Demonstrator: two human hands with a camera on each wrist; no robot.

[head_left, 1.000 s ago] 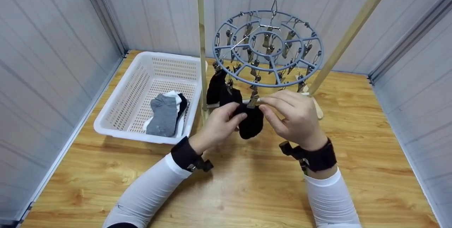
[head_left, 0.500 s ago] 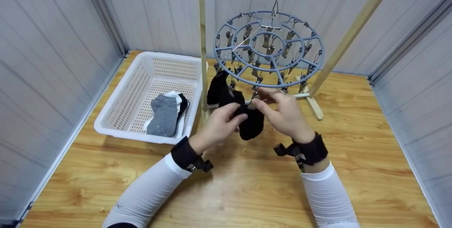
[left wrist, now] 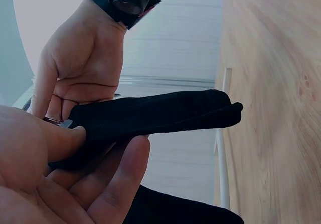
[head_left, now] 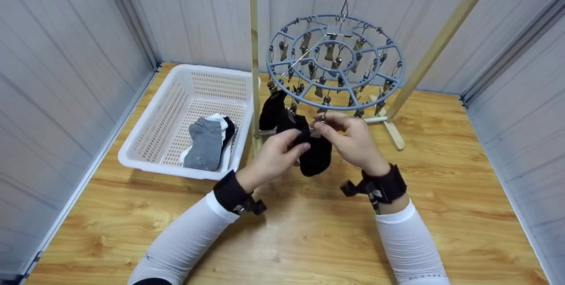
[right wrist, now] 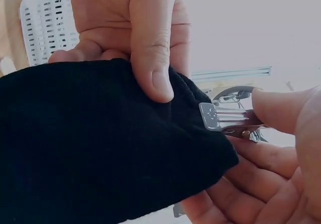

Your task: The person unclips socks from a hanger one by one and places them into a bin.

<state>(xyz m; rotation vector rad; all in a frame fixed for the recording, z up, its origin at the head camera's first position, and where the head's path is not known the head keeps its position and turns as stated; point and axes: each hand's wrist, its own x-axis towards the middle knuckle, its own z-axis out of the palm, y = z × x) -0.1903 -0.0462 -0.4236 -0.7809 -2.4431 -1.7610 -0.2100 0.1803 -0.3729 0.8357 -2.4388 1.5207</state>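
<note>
My left hand [head_left: 276,155] pinches a black sock [head_left: 317,159] near its edge, with the thumb on top in the right wrist view. My right hand [head_left: 351,141] holds a metal clip [right wrist: 228,118] by its handle end, between thumb and fingers. The clip's flat tip lies over the sock's edge. In the left wrist view the sock [left wrist: 155,113] stretches out from between both hands. Above them hangs a round blue clip hanger [head_left: 326,106] with several metal clips. More black fabric, apparently a clipped sock [head_left: 270,115], hangs at the hanger's left.
At left stands a white perforated basket [head_left: 159,171] holding a grey sock [head_left: 204,144] and other white and black ones. A wooden rack's posts [head_left: 253,55] flank the hanger, and its foot [head_left: 393,133] rests on the wood-grain table [head_left: 282,241]. Pale panels [head_left: 198,16] enclose the space.
My right hand has shifted left and slightly down, from beside the clip to gripping it. The hanger has turned slightly. My left hand keeps its pinch on the sock, almost still.
</note>
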